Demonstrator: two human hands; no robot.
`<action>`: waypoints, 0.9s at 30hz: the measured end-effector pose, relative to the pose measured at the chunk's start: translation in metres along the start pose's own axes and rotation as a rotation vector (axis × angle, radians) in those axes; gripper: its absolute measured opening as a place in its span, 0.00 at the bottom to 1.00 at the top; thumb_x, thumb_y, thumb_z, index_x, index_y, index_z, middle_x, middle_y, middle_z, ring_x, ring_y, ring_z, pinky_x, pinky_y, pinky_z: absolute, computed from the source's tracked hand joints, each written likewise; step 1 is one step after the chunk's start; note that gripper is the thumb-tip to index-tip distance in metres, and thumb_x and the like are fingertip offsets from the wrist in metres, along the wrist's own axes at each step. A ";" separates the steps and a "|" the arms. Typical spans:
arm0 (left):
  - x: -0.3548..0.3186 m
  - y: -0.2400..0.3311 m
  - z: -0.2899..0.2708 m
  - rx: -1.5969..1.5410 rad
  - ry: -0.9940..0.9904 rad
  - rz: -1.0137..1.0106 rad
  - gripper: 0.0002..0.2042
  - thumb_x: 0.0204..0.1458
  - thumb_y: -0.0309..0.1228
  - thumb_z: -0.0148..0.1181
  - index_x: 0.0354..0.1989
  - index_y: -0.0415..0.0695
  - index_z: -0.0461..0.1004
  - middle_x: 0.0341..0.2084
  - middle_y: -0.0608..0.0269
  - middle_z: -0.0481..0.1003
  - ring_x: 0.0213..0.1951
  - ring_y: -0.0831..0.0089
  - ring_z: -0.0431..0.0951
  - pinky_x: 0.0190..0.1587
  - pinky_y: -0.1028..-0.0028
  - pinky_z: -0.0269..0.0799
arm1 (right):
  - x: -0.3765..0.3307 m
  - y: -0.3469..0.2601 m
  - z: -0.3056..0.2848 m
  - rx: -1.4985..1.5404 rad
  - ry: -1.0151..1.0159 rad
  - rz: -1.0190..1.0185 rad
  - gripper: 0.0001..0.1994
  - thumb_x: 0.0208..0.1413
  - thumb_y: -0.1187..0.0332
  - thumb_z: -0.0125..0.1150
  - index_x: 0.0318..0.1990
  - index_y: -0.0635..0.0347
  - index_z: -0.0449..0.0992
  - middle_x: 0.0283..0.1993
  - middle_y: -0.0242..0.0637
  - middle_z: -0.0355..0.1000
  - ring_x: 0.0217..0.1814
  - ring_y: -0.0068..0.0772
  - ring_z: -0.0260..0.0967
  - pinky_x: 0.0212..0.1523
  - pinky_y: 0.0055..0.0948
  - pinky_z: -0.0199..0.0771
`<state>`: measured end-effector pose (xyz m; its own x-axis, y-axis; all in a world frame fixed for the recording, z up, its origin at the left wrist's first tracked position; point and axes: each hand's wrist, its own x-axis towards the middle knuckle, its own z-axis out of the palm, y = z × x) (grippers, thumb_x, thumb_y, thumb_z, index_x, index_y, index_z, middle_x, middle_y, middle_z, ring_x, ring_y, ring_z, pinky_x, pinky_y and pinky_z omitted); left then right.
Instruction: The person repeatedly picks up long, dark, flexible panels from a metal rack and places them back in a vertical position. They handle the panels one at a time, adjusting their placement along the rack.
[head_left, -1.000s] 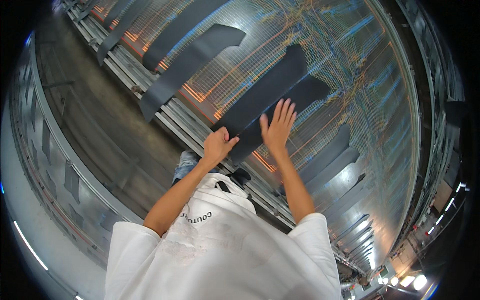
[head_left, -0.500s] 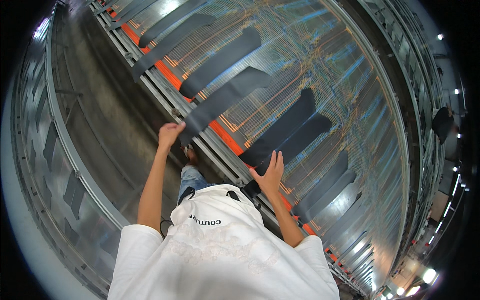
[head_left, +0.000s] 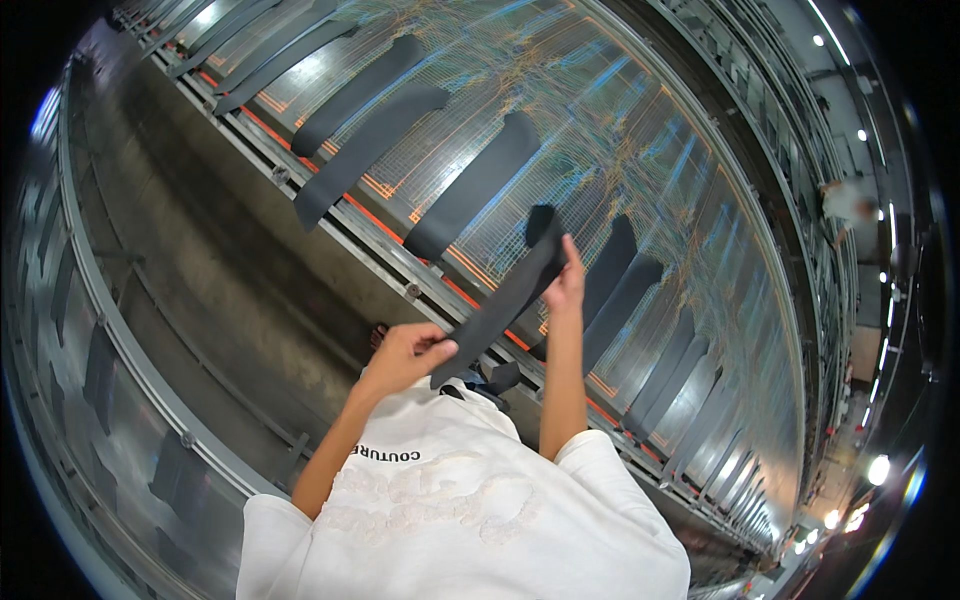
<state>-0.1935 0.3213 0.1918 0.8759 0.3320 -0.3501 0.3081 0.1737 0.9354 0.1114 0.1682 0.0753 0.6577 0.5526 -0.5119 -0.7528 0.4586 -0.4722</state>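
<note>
A long dark grey flat strip (head_left: pixel 500 305), bent near its far end, is held up slantwise between my hands over the near edge of a long table. Its material cannot be told for sure. My left hand (head_left: pixel 405 356) pinches the near, lower end, thumb on top. My right hand (head_left: pixel 567 282) grips the far end from the right side, with part of the fingers behind the strip. Left of the held strip, another grey strip (head_left: pixel 480 185) lies on the table. To its right lies a pair of overlapping strips (head_left: pixel 622 295), partly behind my right forearm.
The tabletop (head_left: pixel 690 230) bears many thin coloured lines, with an orange band and metal rail (head_left: pixel 412 292) along the near edge. More strips (head_left: pixel 375 150) lie farther left, some overhanging the rail. A second rack (head_left: pixel 190 440) stands left across the aisle floor (head_left: pixel 220 230).
The strip that my left hand touched at its overhanging end is now off the table. My right hand has moved from the paired strips to its far end. The view has shifted.
</note>
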 end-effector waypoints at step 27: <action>0.208 -0.115 -0.043 0.305 0.283 -0.227 0.12 0.49 0.32 0.72 0.35 0.34 0.82 0.23 0.55 0.81 0.26 0.72 0.82 0.32 0.74 0.75 | 0.242 -0.040 0.022 -1.368 0.769 -0.646 0.31 0.43 0.53 0.78 0.12 0.65 0.61 0.14 0.38 0.61 0.17 0.32 0.57 0.21 0.43 0.59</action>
<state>-0.0624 0.4099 0.0087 0.6511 0.5640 -0.5079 0.6125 0.0048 0.7905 0.3005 0.2985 -0.0141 0.9950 -0.0992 -0.0121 -0.0751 -0.6622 -0.7456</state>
